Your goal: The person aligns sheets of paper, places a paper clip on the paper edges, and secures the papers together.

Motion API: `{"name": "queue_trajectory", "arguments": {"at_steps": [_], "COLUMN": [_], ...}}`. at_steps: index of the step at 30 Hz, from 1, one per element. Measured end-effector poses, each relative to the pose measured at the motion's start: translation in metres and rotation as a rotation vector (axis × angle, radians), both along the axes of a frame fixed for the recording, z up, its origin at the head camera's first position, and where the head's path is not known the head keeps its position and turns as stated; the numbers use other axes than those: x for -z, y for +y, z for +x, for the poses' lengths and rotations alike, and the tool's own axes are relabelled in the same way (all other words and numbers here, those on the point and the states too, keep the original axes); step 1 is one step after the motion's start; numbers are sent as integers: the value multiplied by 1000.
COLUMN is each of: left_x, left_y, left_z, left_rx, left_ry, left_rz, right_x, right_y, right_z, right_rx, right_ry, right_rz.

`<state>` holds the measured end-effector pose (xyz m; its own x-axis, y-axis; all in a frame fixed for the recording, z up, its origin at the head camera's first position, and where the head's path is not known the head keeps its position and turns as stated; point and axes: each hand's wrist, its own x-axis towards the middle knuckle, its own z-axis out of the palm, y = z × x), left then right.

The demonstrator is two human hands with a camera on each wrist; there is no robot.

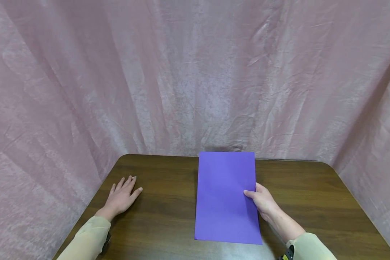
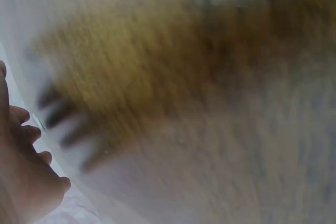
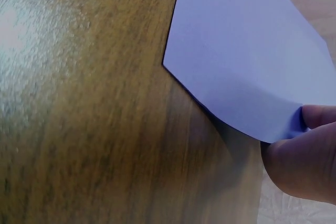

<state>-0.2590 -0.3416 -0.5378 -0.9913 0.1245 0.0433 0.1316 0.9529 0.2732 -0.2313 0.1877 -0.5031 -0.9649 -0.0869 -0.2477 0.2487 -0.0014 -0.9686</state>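
A plain purple sheet of paper [image 1: 225, 206] stands out near the middle of the table, its long sides running away from me. My right hand [image 1: 264, 202] pinches its right edge, thumb on top and fingers mostly hidden underneath. In the right wrist view the sheet [image 3: 236, 51] bows slightly near the thumb, and its edge casts a shadow on the wood. My left hand [image 1: 121, 198] is over the left side of the table, palm down, fingers extended and thumb spread, holding nothing. The left wrist view has that hand [image 2: 23, 177] at its left border, with a finger-shaped shadow or reflection on the tabletop.
The brown wood-grain table [image 1: 162, 202] has rounded far corners. Pink velvety curtains [image 1: 195, 79] hang right behind its far edge and along both sides. A dark device [image 1: 287, 253] shows at the right sleeve cuff.
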Motion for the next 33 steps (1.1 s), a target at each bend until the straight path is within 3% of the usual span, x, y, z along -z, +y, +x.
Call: {"name": "queue_trajectory", "arguments": {"at_steps": [19, 33], "left_x": [-3, -8], "left_y": [13, 45], "left_z": [-7, -8], "left_rx": [6, 46], "left_ry": [-19, -26], "left_rz": [-13, 1], "right_x": [2, 4], "right_y": [-1, -1], "right_z": [0, 0], "right_rx": [8, 8], "right_ry": [7, 13], "right_rz": [-3, 4]}}
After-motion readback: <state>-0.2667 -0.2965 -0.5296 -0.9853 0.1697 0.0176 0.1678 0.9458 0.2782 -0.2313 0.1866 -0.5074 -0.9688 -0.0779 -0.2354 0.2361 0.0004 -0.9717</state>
